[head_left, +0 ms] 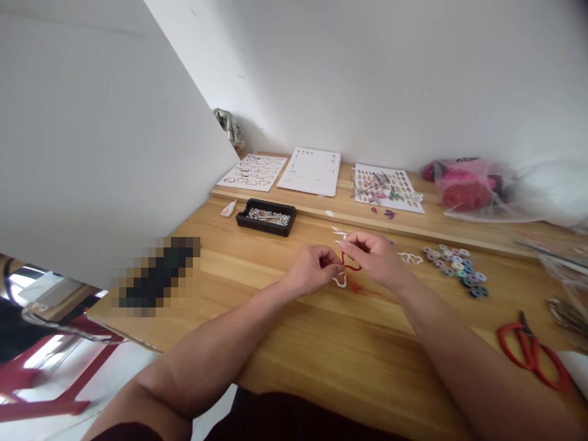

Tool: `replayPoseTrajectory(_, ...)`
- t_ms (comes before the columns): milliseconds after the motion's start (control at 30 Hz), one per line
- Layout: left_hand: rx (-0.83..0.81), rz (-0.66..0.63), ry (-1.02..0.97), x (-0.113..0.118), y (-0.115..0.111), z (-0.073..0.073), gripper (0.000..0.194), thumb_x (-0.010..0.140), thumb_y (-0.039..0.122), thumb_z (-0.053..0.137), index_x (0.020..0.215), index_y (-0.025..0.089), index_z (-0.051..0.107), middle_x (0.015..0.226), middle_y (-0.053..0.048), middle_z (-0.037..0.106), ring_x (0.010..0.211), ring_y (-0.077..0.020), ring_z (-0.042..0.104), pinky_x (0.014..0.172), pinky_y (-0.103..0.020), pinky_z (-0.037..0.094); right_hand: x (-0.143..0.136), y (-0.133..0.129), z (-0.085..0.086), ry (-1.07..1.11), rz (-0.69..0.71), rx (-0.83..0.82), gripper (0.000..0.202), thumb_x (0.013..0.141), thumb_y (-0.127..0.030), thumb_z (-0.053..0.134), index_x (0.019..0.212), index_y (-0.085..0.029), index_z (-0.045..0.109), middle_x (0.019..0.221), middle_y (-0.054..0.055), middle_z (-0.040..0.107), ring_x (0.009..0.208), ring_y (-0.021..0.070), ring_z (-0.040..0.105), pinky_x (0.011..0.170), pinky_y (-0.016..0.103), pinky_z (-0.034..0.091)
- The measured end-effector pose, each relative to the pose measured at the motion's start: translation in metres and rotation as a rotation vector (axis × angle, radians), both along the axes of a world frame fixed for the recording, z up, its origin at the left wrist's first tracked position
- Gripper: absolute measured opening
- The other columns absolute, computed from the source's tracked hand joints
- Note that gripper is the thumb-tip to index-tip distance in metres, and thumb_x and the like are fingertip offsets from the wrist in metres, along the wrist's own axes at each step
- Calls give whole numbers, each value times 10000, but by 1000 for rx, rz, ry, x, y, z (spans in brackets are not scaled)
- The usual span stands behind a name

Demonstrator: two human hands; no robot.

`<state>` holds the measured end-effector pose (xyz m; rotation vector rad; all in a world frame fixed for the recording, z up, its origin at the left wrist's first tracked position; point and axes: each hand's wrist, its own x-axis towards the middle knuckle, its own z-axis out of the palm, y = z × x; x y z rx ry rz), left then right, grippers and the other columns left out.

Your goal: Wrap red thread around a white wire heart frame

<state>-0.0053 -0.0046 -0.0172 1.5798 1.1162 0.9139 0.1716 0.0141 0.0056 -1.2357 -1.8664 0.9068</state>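
My left hand (315, 268) and my right hand (373, 257) meet above the wooden table, both with fingers pinched. Between them is a curved red outline piece (353, 267), thin and bent like a petal edge; its exact material is too small to tell. My right fingertips grip its upper end, while the left fingertips close on its left side. Just under the hands lie a white curved outline (340, 280) and a faint red tangle, perhaps thread (354, 286). White cut-out shapes (339, 232) rest beyond the fingers, and another white outline (411, 258) lies to the right.
Several small thread bobbins (457, 266) sit right of my hands, with red-handled scissors (533, 352) nearer me. A black tray (266, 217) holds beads; a small white bottle (228, 209) lies beside it. Patterned sheets (310, 171) line the raised back ledge. Plastic bags (478, 190) are at right.
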Motion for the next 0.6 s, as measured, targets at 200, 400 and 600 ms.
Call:
replayPoseTrajectory(200,-24,-11,-46,0,0,1,157,745,279,668,702,134,626,617,10,584,531,-74,449,523,-212,333,-7,0,-6,99,-91,-68,391,854,-532,593,675,-190,531,629,-21,481,590,112,393,556,269,330)
replayPoseTrajectory(400,-102,67,-139,-3,8,-3,203,724,326,684,743,132,628,653,2,585,559,-85,475,534,-217,373,7,3,4,119,92,-317,360,813,-537,666,793,-184,595,669,-25,519,591,102,425,549,255,322)
replayPoseTrajectory(600,-80,84,-145,-2,11,-12,241,717,363,689,744,129,635,671,-9,596,568,-89,479,534,-218,371,12,4,-3,28,105,-276,281,828,-464,654,799,-185,627,700,-19,534,612,107,434,572,256,335)
